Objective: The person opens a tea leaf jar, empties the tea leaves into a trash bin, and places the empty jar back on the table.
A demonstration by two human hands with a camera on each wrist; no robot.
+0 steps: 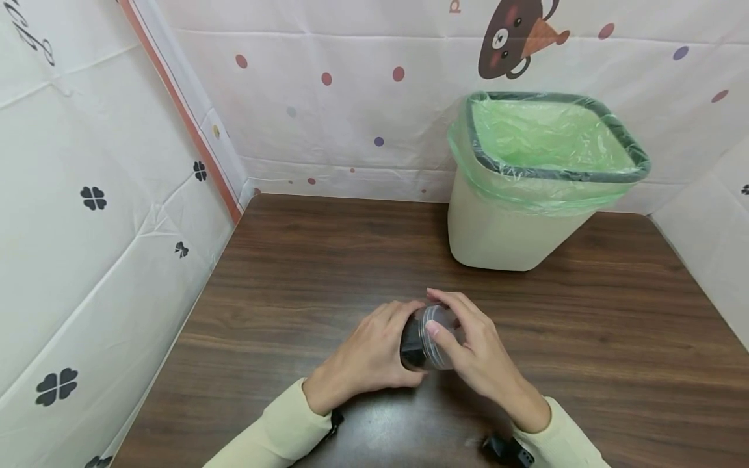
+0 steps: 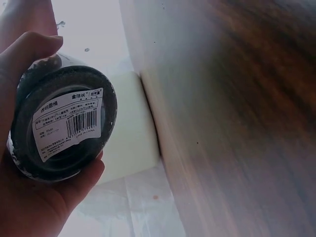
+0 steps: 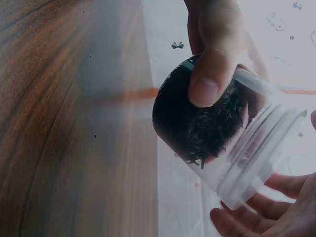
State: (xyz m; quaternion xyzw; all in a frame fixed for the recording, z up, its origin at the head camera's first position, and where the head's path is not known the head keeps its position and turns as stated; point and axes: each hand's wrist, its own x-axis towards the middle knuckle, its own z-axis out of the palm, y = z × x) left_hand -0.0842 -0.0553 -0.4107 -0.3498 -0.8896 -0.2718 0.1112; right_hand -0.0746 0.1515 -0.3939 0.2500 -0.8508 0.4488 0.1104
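Note:
A clear plastic jar with dark, shredded-looking contents is tipped on its side above the table. My left hand grips its body near the base, the thumb and fingers curled round it. On the base, a white barcode label faces the left wrist camera. At the ridged, transparent top end, my right hand curls its thumb and fingers round the jar. Whether a separate lid sits on that end is hard to tell. Part of the jar is hidden behind both hands.
A pale waste bin with a dark rim and green liner bag stands at the back right of the brown wooden table. Printed white sheets hang behind and beside the table.

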